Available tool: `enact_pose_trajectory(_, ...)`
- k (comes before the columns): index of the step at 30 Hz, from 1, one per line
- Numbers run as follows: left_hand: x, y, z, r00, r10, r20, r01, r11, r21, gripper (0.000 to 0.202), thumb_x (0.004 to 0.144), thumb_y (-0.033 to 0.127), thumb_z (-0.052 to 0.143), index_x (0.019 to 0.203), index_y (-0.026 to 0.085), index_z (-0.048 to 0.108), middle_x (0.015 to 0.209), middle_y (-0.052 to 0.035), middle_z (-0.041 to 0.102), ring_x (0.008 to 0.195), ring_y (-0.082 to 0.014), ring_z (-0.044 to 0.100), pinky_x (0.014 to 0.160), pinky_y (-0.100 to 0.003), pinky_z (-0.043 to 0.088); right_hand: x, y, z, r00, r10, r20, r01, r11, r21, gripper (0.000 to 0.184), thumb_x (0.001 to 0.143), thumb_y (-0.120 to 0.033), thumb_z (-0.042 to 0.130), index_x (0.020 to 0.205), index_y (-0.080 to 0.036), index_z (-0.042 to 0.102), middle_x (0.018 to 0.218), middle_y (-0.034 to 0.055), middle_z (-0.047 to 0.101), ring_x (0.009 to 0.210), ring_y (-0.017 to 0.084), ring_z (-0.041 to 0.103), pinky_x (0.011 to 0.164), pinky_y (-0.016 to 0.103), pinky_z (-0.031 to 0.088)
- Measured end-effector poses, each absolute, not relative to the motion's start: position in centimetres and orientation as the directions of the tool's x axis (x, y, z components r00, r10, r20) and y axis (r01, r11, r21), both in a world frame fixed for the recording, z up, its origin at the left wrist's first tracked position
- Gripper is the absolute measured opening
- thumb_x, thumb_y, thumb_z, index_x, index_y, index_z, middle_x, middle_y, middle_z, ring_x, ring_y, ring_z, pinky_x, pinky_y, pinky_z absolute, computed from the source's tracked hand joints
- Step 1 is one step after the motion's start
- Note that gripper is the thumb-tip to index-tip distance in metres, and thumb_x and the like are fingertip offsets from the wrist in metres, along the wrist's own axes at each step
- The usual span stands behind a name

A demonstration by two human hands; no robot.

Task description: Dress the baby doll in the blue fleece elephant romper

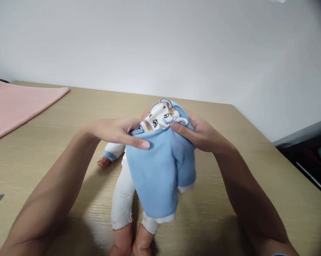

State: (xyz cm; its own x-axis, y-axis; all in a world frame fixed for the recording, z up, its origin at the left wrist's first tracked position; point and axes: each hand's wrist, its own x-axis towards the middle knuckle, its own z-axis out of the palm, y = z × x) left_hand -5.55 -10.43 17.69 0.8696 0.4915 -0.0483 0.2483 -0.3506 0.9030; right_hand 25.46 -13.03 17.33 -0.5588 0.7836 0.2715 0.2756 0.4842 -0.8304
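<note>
"Light-blue fleece doll garment with white edging [155, 174]; where is it?"

"Held up over the torso of a plastic doll in white clothing [122, 195]; the doll lies on a pale wood-grain table [229, 192], its bare lower legs toward the viewer; I cannot tell how much of the fleece touches it."

"Any label or lettering to read?"

"What shows is a picture: a white embroidered animal face [160, 115] near the top, with black-outlined eyes, orange-tan bands and blue-edged ears; it sits tilted."

"And the grip?"

"Narrow on both sides; the left hand [120, 133] pinches the upper edge, thumb flat on the blue front; the right hand [203, 133] grips the other side, thumb beside the embroidery; its fingers are mostly hidden behind the cloth."

"What else is about?"

"A white doll sleeve with a blue cuff [111, 154] pokes out below the left wrist; a smooth pink cloth [19, 106] lies well apart at the far left; a plain pale wall [149, 46] rises behind the table."
</note>
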Motion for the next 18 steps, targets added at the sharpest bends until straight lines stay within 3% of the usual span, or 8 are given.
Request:
enact_pose_trajectory(2, -5.7, -10.3, 17.7, 0.896, 0.433, -0.097, 0.270, -0.360, 0.893, 0.038, 0.099, 0.057, 0.088, 0.097, 0.020, 0.078, 0.084, -0.0014, 0.073, 0.076, -0.0188, 0.069, 0.066, -0.023, 0.058, 25.6, -13.0, 17.4, -0.548, 0.810, 0.209, 0.293, 0.420, -0.859, 0.054, 0.108, -0.062, 0.075, 0.146, -0.023, 0.076, 0.141, 0.0079, 0.084, 0.132, 0.031, 0.078, 0.114, 0.042, 0.062)
enact_pose_trajectory(4, -5.8, -10.2, 17.6, 0.908, 0.417, -0.043, 0.213, -0.370, 0.904, 0.035, 0.100, 0.052, 0.088, 0.094, 0.019, 0.079, 0.083, -0.0020, 0.073, 0.075, -0.0182, 0.069, 0.067, -0.023, 0.059, 26.1, -12.6, 17.5, -0.617, 0.780, 0.108, 0.300, 0.360, -0.883, 0.056, 0.103, -0.063, 0.081, 0.140, -0.022, 0.079, 0.140, 0.0090, 0.084, 0.130, 0.034, 0.079, 0.108, 0.041, 0.064)
enact_pose_trajectory(7, -5.8, -10.1, 17.1, 0.908, 0.404, 0.106, 0.058, -0.373, 0.926, 0.025, 0.106, 0.045, 0.082, 0.116, 0.022, 0.083, 0.105, -0.0053, 0.082, 0.096, -0.0203, 0.076, 0.087, -0.025, 0.065, 27.1, -11.7, 17.2, -0.796, 0.605, -0.009, 0.263, 0.333, -0.905, 0.066, 0.092, -0.059, 0.093, 0.144, -0.021, 0.079, 0.146, 0.0108, 0.081, 0.137, 0.036, 0.076, 0.110, 0.042, 0.065)
enact_pose_trajectory(10, -5.5, -10.0, 16.6, 0.900, 0.411, 0.144, 0.005, -0.341, 0.940, 0.030, 0.111, 0.047, 0.076, 0.130, 0.024, 0.082, 0.117, -0.0070, 0.084, 0.109, -0.0216, 0.079, 0.098, -0.026, 0.065, 27.4, -11.1, 16.8, -0.857, 0.514, 0.026, 0.177, 0.342, -0.923, 0.080, 0.086, -0.052, 0.099, 0.156, -0.023, 0.073, 0.157, 0.0120, 0.075, 0.148, 0.036, 0.069, 0.122, 0.046, 0.059)
enact_pose_trajectory(14, -5.0, -10.2, 16.0, 0.844, 0.528, 0.092, 0.083, -0.298, 0.951, 0.045, 0.111, 0.058, 0.074, 0.141, 0.025, 0.078, 0.114, -0.0066, 0.084, 0.106, -0.0230, 0.078, 0.095, -0.027, 0.065, 27.2, -11.6, 16.4, -0.784, 0.617, 0.067, 0.150, 0.293, -0.944, 0.072, 0.097, -0.057, 0.089, 0.159, -0.026, 0.071, 0.158, 0.0112, 0.074, 0.154, 0.037, 0.064, 0.131, 0.053, 0.052)
enact_pose_trajectory(18, -4.7, -10.3, 15.8, 0.770, 0.637, 0.034, 0.146, -0.227, 0.963, 0.041, 0.106, 0.063, 0.078, 0.121, 0.025, 0.081, 0.099, -0.0021, 0.081, 0.104, -0.0220, 0.077, 0.095, -0.024, 0.063, 26.9, -12.4, 16.7, -0.617, 0.781, 0.099, 0.225, 0.296, -0.928, 0.063, 0.101, -0.066, 0.082, 0.153, -0.030, 0.077, 0.160, 0.0081, 0.073, 0.160, 0.038, 0.058, 0.142, 0.058, 0.038)
